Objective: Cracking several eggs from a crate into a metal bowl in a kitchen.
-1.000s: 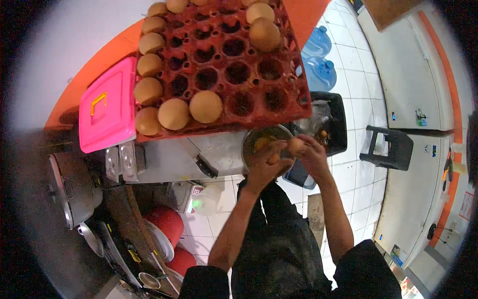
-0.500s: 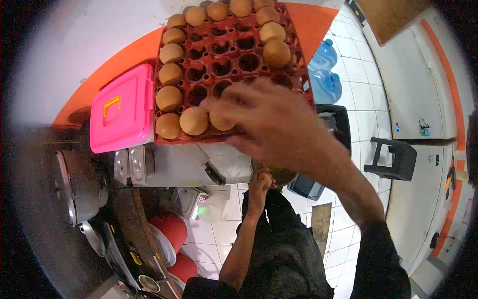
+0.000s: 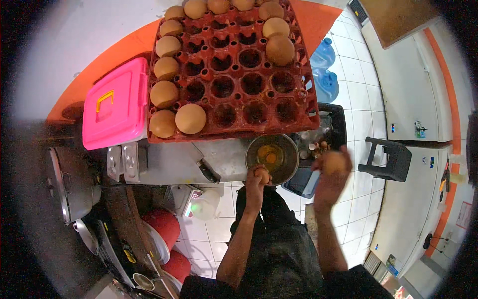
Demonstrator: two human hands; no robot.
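My left hand [image 3: 255, 192] is closed round a brown egg [image 3: 262, 174] at the near rim of a metal bowl [image 3: 295, 172]. Cracked-open egg with orange yolks [image 3: 270, 154] lies in that bowl. To its right, my right hand [image 3: 328, 187], a little blurred, grips another brown egg [image 3: 333, 162]. Above both hands stands a red egg tray [image 3: 234, 132], with eggs along its left and far sides and a few at the far right. One brown egg [image 3: 190, 119] sits in its nearest row beside the corner egg; many cups are bare.
A black crate [image 3: 338, 117] right of the bowl holds eggshells [image 3: 318, 147]. A knife [image 3: 208, 171] lies on the metal counter [image 3: 172, 162]. Left are a pink lidded box [image 3: 117, 107] and a large pot [image 3: 74, 184]. A black stool [image 3: 388, 159] and blue water bottles [image 3: 326, 84] stand right.
My right hand has taken an egg from the tray's nearest row and moved down and right with it. My left hand stays by the bowl with its egg. The view has shifted slightly.
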